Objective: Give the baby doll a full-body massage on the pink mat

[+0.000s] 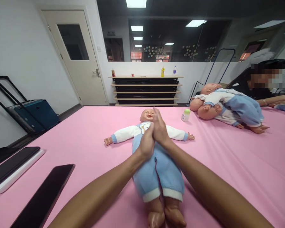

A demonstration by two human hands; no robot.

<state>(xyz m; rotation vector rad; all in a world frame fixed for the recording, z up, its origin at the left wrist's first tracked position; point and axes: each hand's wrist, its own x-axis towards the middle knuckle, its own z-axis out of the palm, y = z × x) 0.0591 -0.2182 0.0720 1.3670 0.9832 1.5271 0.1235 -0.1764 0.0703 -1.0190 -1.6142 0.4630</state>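
Note:
A baby doll point(154, 164) lies on its back on the pink table cover point(90, 126), feet towards me and arms stretched out sideways. It wears a white top with blue cuffs and light blue trousers. Above its chest, my left hand point(147, 142) and my right hand point(160, 128) are pressed palm to palm. The right fingers point straight up and away, partly in front of the doll's face. My left hand sits slightly lower, its fingers partly hidden against the right. Nothing shows between the palms.
Black phones point(47, 190) lie at the left. A small bottle with a green cap point(186, 115) stands beyond the doll's arm. More dolls point(242, 104) are piled at the right, near another person point(261, 79). Behind are a low shelf point(144, 91) and a blue suitcase point(38, 114).

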